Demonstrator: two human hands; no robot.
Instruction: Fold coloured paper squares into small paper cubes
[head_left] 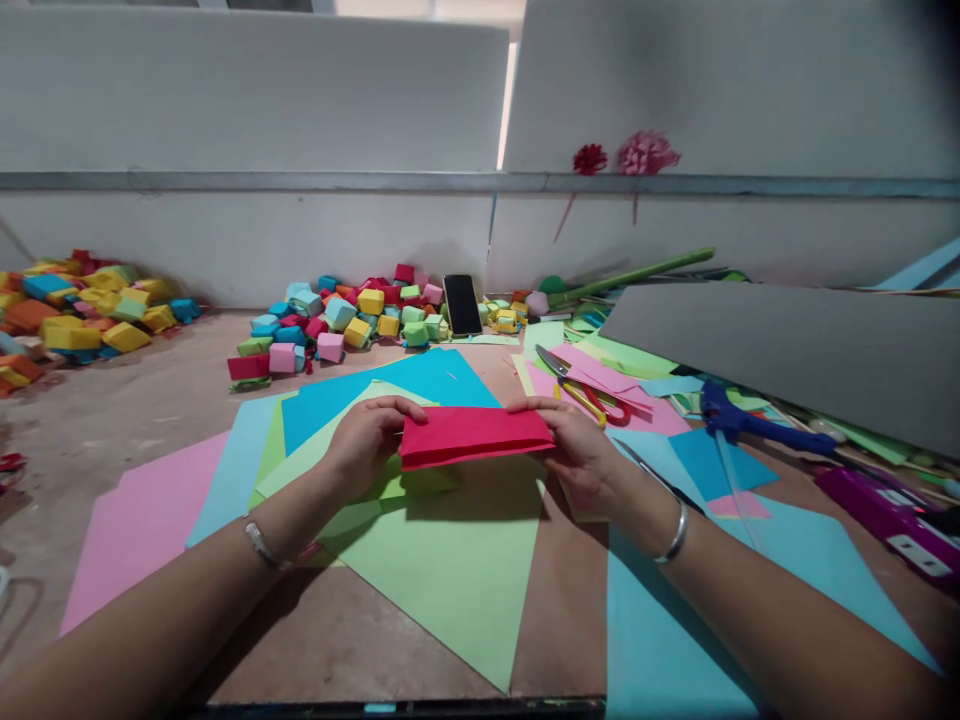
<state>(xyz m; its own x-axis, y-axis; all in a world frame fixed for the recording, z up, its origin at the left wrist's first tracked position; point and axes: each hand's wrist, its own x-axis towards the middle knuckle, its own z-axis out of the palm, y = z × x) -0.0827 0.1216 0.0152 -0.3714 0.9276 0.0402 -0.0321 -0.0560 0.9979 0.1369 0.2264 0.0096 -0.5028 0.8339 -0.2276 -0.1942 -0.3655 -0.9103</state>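
So my left hand was pinching one end of the folded red paper and my right hand was gripping the other, with the paper up over the light green sheets on the table. Looked like a folding step to me, and I'd say the next move called for keeping the long edges lined up and the grip even. Count-wise: one red piece held, one phone, one glue gun, one power strip and one pair of yellow-and-red-handled scissors. Another blade was lying by my right forearm, partly hidden. Two paper flowers, one red, one pink. The little paper boxes sat in heaps, way too many overlapping for an exact number, sorry!
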